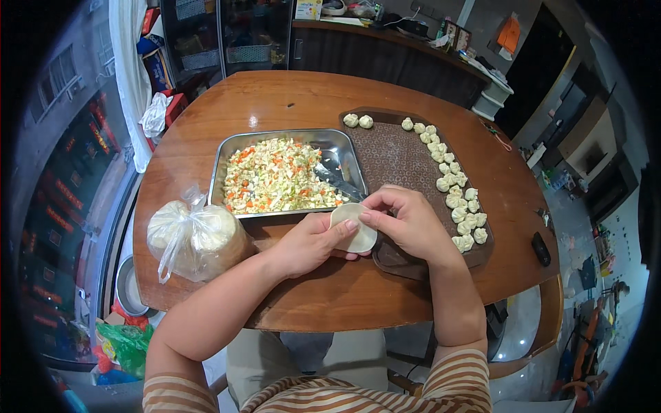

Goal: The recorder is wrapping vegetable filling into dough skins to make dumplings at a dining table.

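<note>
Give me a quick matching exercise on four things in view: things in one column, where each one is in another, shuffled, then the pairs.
Things
1. wrapper
2. dumplings
3. chopped filling
4. plastic bag

Places
A. in the metal pan
B. directly on the table, at the left
C. between the left hand and the right hand
D. on the brown tray

Pairs: 1-C, 2-D, 3-A, 4-B

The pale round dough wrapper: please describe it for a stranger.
Above the near side of the brown wooden table are the bare left hand and right hand. They hold the pale round dough wrapper, flat, unlike the pleated white dumplings on the brown tray.
</note>
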`<state>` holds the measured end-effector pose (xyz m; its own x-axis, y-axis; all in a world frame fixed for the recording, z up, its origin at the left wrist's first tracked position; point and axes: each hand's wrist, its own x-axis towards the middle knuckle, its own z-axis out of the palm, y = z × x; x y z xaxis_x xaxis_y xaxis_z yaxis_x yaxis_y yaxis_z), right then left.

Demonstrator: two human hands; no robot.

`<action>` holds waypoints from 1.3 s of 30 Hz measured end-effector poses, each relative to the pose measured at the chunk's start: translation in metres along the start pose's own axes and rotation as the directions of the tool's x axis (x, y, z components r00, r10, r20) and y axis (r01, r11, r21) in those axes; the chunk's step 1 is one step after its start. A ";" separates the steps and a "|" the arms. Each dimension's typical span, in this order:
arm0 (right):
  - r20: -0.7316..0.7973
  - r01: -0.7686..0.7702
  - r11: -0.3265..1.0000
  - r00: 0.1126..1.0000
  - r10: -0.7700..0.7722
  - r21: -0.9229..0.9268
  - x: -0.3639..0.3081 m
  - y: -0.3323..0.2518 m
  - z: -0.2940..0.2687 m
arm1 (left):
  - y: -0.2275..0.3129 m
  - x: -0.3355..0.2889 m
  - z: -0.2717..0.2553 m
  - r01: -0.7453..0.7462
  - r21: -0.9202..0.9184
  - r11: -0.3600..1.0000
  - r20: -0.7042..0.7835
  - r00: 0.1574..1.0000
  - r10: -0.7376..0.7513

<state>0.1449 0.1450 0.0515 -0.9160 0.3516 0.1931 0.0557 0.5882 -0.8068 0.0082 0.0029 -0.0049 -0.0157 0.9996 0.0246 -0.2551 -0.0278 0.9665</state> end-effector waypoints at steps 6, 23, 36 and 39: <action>-0.029 0.121 0.988 0.992 -0.125 -0.097 0.002 0.002 0.000 | -0.001 -0.001 0.001 0.002 0.005 1.000 -0.002 1.000 -0.002; -0.045 0.154 0.983 0.986 -0.159 -0.104 0.002 0.005 0.002 | -0.003 0.001 -0.002 -0.030 -0.042 0.999 0.009 0.999 0.030; -0.068 0.186 0.978 0.979 -0.193 -0.090 0.002 0.005 0.003 | -0.002 -0.001 -0.002 -0.015 -0.054 0.998 0.057 0.998 0.018; -0.079 0.156 0.986 0.984 -0.161 -0.063 0.002 0.004 0.004 | -0.006 0.001 -0.004 -0.029 -0.058 0.998 0.077 0.996 0.033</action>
<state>0.1416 0.1454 0.0467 -0.8787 0.3091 0.3638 -0.0631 0.6802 -0.7303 0.0056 0.0041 -0.0112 0.0506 0.9958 0.0765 -0.3099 -0.0572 0.9491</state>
